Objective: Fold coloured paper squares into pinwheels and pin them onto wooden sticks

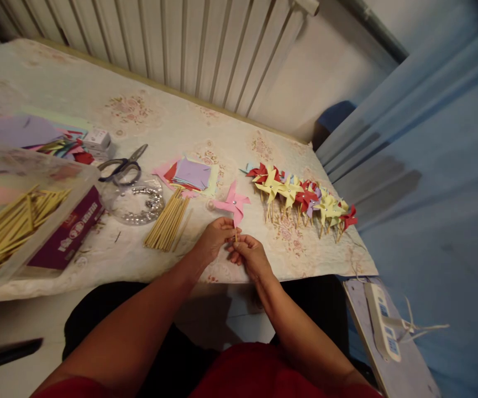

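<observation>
Pinwheel [232, 203], pink paper on a thin wooden stick, stands above the bench [147, 116] edge. Left hand [214, 239] and right hand [249, 255] each pinch the stick. Judged light and easily creased; best gripped by the stick. Fingertips hide the stick's lower end.

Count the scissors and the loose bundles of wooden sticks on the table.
1 pair of scissors, left of the paper squares. 2 stick groups: one loose bundle on the table left of the left hand, one heap in the plastic box. More may be hidden.
</observation>
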Available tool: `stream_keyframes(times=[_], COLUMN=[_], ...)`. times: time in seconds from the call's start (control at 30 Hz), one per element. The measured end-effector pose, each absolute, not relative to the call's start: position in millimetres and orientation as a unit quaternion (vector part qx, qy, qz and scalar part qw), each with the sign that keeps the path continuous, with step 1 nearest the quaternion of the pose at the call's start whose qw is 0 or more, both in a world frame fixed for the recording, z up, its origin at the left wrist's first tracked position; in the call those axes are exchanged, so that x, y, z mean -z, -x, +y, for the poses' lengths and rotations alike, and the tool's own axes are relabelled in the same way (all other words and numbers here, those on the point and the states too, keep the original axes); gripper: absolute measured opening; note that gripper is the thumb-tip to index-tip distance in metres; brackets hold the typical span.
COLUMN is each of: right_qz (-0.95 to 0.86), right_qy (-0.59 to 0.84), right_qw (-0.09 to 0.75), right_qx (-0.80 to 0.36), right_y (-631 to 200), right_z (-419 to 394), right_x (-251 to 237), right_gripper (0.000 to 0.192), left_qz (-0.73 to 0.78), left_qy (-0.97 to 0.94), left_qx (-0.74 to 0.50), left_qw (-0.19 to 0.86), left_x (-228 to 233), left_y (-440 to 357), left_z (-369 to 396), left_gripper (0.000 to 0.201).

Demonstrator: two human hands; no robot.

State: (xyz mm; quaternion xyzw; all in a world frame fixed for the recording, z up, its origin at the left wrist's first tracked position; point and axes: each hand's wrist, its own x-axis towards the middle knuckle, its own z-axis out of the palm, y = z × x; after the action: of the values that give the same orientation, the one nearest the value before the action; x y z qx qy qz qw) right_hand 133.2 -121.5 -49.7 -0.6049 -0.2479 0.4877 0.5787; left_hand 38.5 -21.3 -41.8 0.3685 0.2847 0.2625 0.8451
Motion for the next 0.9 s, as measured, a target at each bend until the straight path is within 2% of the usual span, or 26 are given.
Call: stream_keyframes(times=[0.43, 0.67, 0.9], right_qz=[-0.232, -0.230, -0.227], right_qy=[0.606, 0.613, 0.614], right_qw=[0.595, 0.588, 0.580], right_qx=[-0.475, -0.475, -0.485], right_y=[-132.7, -133.4, -134.0], right_z=[-119.1, -119.2, -118.9], right_x=[48.9, 49.5, 50.6], right_gripper=[0.029, 0.027, 0.029], left_qz=[0.284, 0.317, 0.301], left_qy=[-0.395, -0.347, -0.345], left_qx=[-0.242, -0.288, -0.292], left_qw=[0.839, 0.834, 0.840], left_x=[44.2, 48.0, 46.1], left_y=[-36.8, -35.5, -35.6], left_z=[-16.5, -10.4, -11.5], left_gripper=[0.029, 0.019, 0.022])
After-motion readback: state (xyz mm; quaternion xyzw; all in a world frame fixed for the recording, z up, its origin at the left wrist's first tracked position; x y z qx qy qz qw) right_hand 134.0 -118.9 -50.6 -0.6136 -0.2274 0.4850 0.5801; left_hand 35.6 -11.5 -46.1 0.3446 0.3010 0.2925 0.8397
